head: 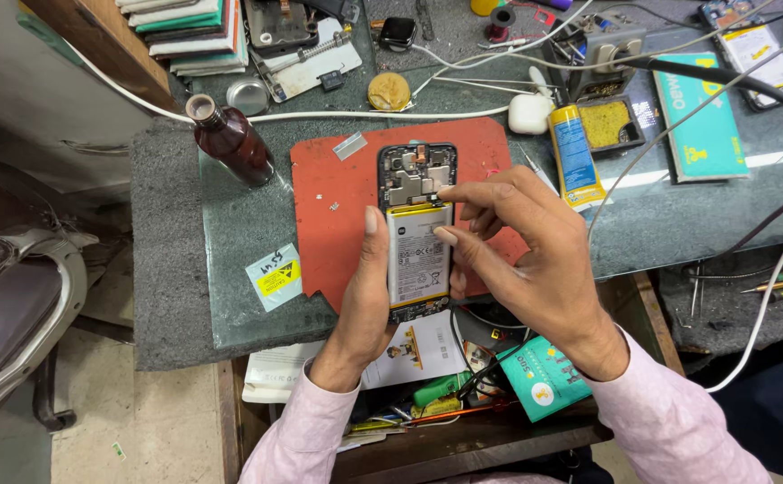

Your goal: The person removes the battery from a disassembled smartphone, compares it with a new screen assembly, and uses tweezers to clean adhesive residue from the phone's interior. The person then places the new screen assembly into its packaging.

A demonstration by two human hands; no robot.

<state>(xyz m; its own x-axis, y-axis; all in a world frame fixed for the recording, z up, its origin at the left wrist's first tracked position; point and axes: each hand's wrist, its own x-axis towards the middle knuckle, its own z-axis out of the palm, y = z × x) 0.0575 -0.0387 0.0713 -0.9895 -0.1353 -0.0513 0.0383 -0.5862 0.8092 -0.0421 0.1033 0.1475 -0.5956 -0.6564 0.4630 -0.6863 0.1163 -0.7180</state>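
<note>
The left hand (362,296) grips the opened phone (418,231) along its left edge, holding it above the red mat (337,224) on the counter (669,215). The right hand (521,260) pinches at the seam where white battery (418,255) meets circuit board, fingertips touching it. A brown bottle (230,139) stands well apart to the left.

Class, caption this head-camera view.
Left hand steadies an opened black smartphone on a red mat while right hand touches it.
</note>
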